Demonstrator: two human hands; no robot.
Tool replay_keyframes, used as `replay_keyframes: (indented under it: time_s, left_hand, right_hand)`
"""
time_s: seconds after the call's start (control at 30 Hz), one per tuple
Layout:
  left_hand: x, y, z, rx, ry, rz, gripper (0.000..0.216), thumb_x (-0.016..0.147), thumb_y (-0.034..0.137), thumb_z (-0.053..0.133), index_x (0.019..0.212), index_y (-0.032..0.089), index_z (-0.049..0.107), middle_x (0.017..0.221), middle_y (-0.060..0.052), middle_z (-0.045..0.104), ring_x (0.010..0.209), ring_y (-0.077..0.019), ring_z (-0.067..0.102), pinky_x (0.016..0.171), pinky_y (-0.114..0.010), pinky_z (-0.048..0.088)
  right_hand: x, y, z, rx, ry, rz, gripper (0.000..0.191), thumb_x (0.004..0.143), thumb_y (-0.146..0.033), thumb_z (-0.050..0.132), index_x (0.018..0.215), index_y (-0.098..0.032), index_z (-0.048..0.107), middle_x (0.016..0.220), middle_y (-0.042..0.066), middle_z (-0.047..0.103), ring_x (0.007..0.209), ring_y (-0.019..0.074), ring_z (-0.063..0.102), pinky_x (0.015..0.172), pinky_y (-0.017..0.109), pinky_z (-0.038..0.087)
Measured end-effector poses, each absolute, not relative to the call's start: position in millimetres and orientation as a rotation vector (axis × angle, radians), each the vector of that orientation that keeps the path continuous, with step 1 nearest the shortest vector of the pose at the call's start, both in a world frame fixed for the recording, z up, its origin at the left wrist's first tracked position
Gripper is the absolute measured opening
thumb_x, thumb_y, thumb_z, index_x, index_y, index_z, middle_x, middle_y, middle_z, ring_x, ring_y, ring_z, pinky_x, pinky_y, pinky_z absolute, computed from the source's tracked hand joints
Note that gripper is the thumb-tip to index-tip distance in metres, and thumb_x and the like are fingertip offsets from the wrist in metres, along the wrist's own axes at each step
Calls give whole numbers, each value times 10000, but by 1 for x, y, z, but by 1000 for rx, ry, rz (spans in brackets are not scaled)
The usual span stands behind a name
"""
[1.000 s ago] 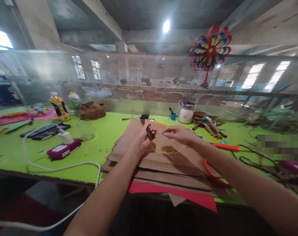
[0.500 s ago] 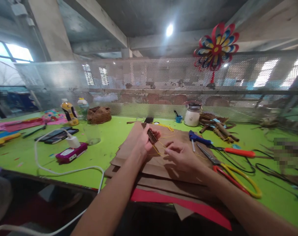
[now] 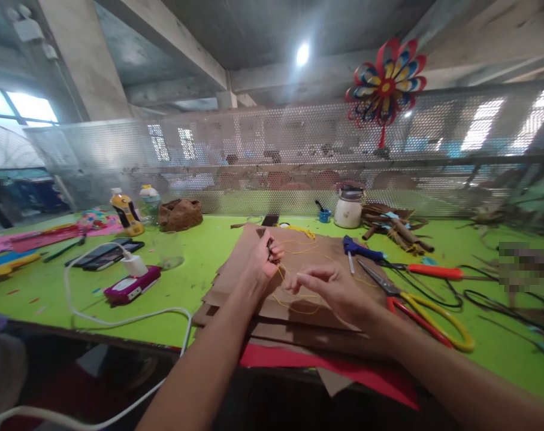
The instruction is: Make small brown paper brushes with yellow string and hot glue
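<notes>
Over the middle of the brown paper stack, my left hand is closed around a small dark brown ribbed bundle, its upper end poking out above the fingers. Yellow string runs from the bundle toward my right hand and droops in a loop over the paper. My right thumb and forefinger are pinched together on the string, just right of the left hand. More of the yellow string lies tangled at the back of the stack.
Right of the paper lie a blue glue gun, scissors and an orange-handled tool. A white jar stands behind. On the left are a purple power bank, a clear cup and a yellow bottle.
My left fingers have curled over the bundle, covering more of it. My right hand has shifted slightly left, nearer the left hand, and the string now hangs in a looser loop.
</notes>
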State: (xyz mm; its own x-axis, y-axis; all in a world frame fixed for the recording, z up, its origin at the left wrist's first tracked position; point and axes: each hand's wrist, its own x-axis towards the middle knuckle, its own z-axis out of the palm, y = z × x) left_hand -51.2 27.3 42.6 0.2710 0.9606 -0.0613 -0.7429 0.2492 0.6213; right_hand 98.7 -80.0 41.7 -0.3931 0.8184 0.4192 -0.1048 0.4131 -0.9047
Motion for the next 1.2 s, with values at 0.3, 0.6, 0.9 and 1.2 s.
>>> replay_keyframes:
  time_s: [0.3,0.6,0.9,1.2]
  left_hand:
    - [-42,20,47,532,503,1283,332,912,295,414,614,173,332,460,92,224,320,-17,228,323,-117,144]
    - [-40,14,46,534,497,1230,342,899,312,448,612,166,336,469,96,218,321,-8,235,325,-117,133]
    - [-33,15,38,675,592,1120,446,836,595,361,704,177,441,511,4,471,450,-126,512,398,-196,375]
    - [-39,15,42,680,628,1107,405,909,476,270,824,161,510,497,12,465,433,-118,508,409,-198,410]
  right_hand:
    - [56,-117,16,-912,-1528,667,282,874,-344,435,648,-193,510,614,-17,450,599,125,430,584,247,326]
    - [54,-127,-3,-942,-1502,599,256,882,-347,419,674,-219,498,635,-5,450,614,153,443,593,275,334]
    - [77,-102,-5,-795,-958,1026,263,778,-421,595,651,-191,596,656,7,551,638,138,506,651,270,414]
    - [75,-100,-12,-804,-903,1184,273,735,-427,646,629,-175,634,628,6,575,608,122,515,614,245,420]
